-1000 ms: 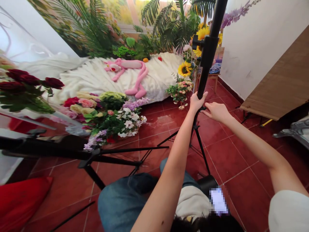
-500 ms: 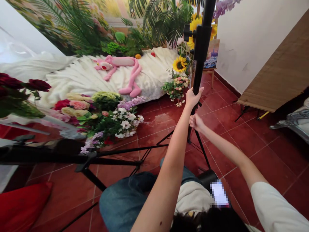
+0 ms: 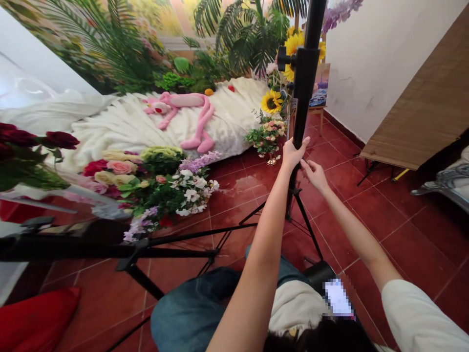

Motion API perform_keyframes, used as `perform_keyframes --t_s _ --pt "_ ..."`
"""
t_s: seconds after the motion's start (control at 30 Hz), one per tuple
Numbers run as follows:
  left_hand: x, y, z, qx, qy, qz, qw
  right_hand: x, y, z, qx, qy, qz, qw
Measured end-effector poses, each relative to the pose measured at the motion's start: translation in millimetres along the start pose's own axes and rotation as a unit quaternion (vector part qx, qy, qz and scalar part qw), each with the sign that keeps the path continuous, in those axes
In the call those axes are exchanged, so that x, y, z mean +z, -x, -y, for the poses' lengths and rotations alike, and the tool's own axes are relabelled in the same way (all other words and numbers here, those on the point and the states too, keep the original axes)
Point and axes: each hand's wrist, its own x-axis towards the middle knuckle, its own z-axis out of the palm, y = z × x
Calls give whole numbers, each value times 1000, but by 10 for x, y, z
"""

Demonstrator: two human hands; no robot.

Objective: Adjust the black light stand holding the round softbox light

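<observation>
A black light stand (image 3: 302, 105) rises in front of me, leaning slightly to the right in view. My left hand (image 3: 294, 152) is wrapped round its pole below a collar with a clamp knob (image 3: 283, 59). Just beneath, on the pole's right side, my right hand (image 3: 315, 175) has its thumb and fingertips at a small tightening knob, which they mostly cover. The stand's spread legs (image 3: 309, 222) reach the floor below my hands.
A second black stand (image 3: 161, 249) lies across the left. Artificial flowers (image 3: 190, 193) and a pink plush toy (image 3: 190, 100) on white cloth (image 3: 234, 127) are beyond. A brown board (image 3: 414, 102) leans at right; a red cushion (image 3: 36, 318) is lower left. A lit phone (image 3: 339, 297) is near my lap.
My right hand has moved up from the lower pole to beside the small knob, just under my left hand. The left hand keeps its hold on the pole. The view has tilted slightly.
</observation>
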Motion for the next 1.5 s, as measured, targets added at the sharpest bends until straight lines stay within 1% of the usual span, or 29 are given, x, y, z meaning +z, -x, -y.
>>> perform_keyframes --t_s 0.07,0.1,0.13,0.17,0.23,0.27,0.3,0.37,0.43,0.5,0.53,0.57,0.6,0.63,0.67,0.7,0.73,0.77,0.8,0.87,0.93,1.07,1.13,1.2,1.27,1.33,1.4,1.5 --pt "2 -6 12 4 -1 -1 1000 -94 -17 87 -35 114 -16 993" --pt "2 -10 18 5 -1 -1 1000 -113 -22 107 -43 152 -19 987" --pt "2 -13 23 5 -2 0 1000 -112 -28 114 -43 168 -20 985" --pt "2 -15 28 5 -2 0 1000 -93 -36 110 -32 158 -16 987" --pt "1 -18 32 5 1 4 1000 -8 -48 91 22 70 11 997" --pt "0 -18 31 6 3 5 1000 50 -48 83 60 1 31 998" --pt "-1 -17 28 9 5 7 1000 112 -42 82 97 -76 49 991" --pt "-3 -13 20 14 6 7 1000 230 -15 100 146 -225 66 961" --pt "-5 -10 12 15 3 2 1000 313 16 133 153 -335 59 928" --pt "-7 -8 8 13 3 1 1000 342 27 150 152 -384 59 909" --pt "-8 -9 8 12 5 3 1000 334 21 145 158 -381 64 909" --pt "-8 -9 10 10 7 7 1000 312 9 131 167 -359 70 915" --pt "-9 -10 12 8 10 10 1000 278 -4 109 174 -321 71 928" --pt "-10 -11 15 8 14 13 1000 233 -16 83 171 -269 61 946" --pt "-11 -11 17 8 19 14 1000 179 -21 59 153 -207 39 966" --pt "-13 -9 19 10 26 16 1000 121 -17 41 118 -142 5 983" --pt "-14 -6 19 11 32 17 999 61 -2 34 73 -75 -29 994" --pt "-16 -2 17 11 38 18 999 4 24 39 24 -11 -57 998" --pt "-18 4 15 11 45 20 999 -48 57 59 -18 49 -73 996" --pt "-23 17 6 7 55 20 998 -125 130 136 -63 156 -79 983" --pt "-29 30 -5 8 62 16 998 -162 183 247 -65 245 -73 965" --pt "-36 40 -14 12 67 17 998 -132 172 506 -7 382 -54 922" --pt "-34 37 -13 16 72 19 997 -77 130 634 21 452 -36 891" --pt "-31 33 -14 22 76 19 997 -9 88 752 33 515 -18 857" --pt "-29 31 -17 23 75 15 997 57 56 852 36 554 0 832" --pt "-30 30 -18 16 73 12 997 107 38 926 33 570 18 821" --pt "-31 26 -8 9 73 10 997 134 30 975 31 576 28 816" --pt "-23 12 25 9 82 10 997 146 10 992 35 574 29 818"
